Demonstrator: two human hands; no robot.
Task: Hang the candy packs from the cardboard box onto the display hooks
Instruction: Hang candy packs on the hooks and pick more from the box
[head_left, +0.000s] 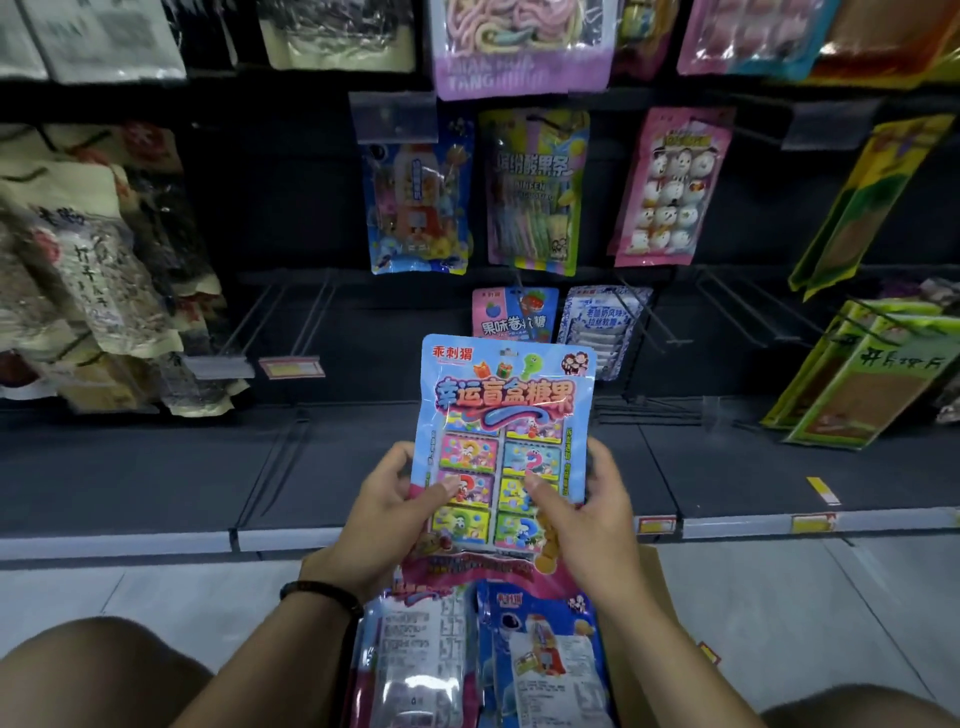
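Dark shop shelving fills the head view, with rows of wire display hooks (310, 318) running across it. On the upper row hang a blue pack (418, 202), a sour-strip pack (535, 192) and a pink marshmallow pack (670, 187). On the row below, a pink-and-blue pack (514, 314) and a white-and-blue pack (602, 327) hang side by side, and several hooks to either side of them stand bare.

In front of that lower row, the candy pack (504, 415) is held upright, facing the camera, hang hole at the top. The left hand (374, 519) grips its left edge and the right hand (592, 525) its right edge, thumbs pressed on the printed front. It is clear of every hook.

Low in the frame lies the cardboard box (660, 592) on the floor, with more packs (426, 654) lying in it, several by the look of the layers.

By my reading, the task is at an early to middle point: some packs are hung, this one is on its way, and the box's remaining stock is left to do.
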